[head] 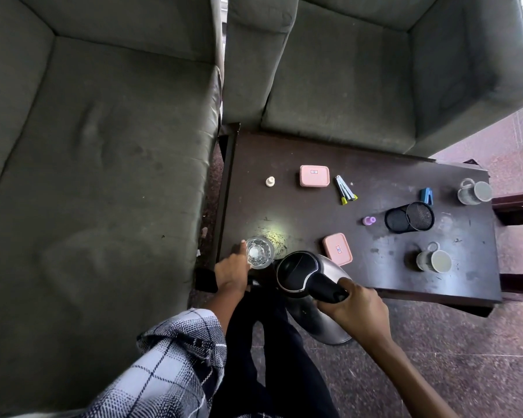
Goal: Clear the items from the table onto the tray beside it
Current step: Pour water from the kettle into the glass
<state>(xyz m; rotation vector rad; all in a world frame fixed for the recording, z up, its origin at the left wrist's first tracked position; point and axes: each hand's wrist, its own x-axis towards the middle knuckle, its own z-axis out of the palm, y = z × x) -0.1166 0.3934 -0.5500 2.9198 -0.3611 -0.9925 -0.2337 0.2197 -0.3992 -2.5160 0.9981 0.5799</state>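
Right hand (357, 309) is wrapped tight around the black handle of a steel electric kettle with a black lid (307, 274), carrying it tilted over the near desk edge, probably lifted by the handle because that's the only safe one-handed hold for something that heavy. Left hand (233, 270) grips a clear faceted drinking glass (259, 252) from its left side, fingers curled round the wall, glass upright at the near left corner of the dark wooden desk (314, 212); can't tell if it's lifted or resting. Both hands loaded, so likely two items go in one trip. Left sleeve is grey-white plaid. Left on the desk: a small cream bottle cap (270, 181), a pink rectangular lidded box at the far side (314, 175), a second pink lidded box (338, 248) just beside the kettle, a silver nail clipper with yellow tips (345, 190), a small purple cap (369, 220), a black mesh pen holder lying on its side (409, 217), a blue stapler (427, 196), a grey mug at the far right corner tipped on its side (474, 192), and a second grey mug, also on its side (434, 260). No tray visible in this view, so drop-off spot can't be placed. Green-grey sofas (103, 146) surround the desk. Most of the task remains.
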